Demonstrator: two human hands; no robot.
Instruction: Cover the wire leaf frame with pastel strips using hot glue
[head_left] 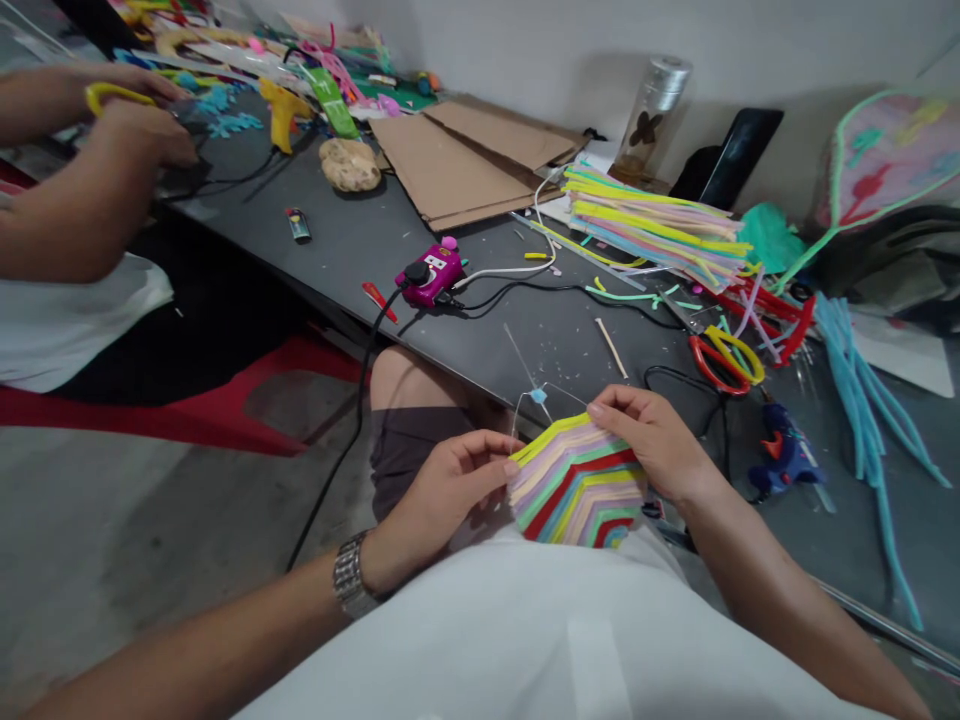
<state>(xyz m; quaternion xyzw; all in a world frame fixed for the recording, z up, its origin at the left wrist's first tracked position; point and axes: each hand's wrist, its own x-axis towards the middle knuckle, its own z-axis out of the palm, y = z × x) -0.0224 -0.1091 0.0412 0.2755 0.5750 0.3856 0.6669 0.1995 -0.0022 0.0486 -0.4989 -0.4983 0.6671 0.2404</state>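
Note:
A striped piece made of pipe cleaners (574, 478) in yellow, pink, lilac, green, red and blue bends in arched rows just above my lap. My left hand (465, 480) pinches its left edge, thumb on top. On the opposite side, my right hand (649, 435) grips the upper right edge between thumb and fingers. Thin wire ends stick up past the top yellow row, and a small light-blue bit (538, 396) sits where they meet a thin stick. The lower edge of the piece lies against my white shirt, partly out of sight.
A bundle of pipe cleaners (652, 225), red-and-yellow scissors (726, 360), a blue glue gun (787, 450) and blue pipe cleaners (862, 400) lie to the right. Ahead are a purple power adapter (431, 275) with cords and cardboard (465, 165). At left, another person's hands (150, 120) hold yellow-handled scissors.

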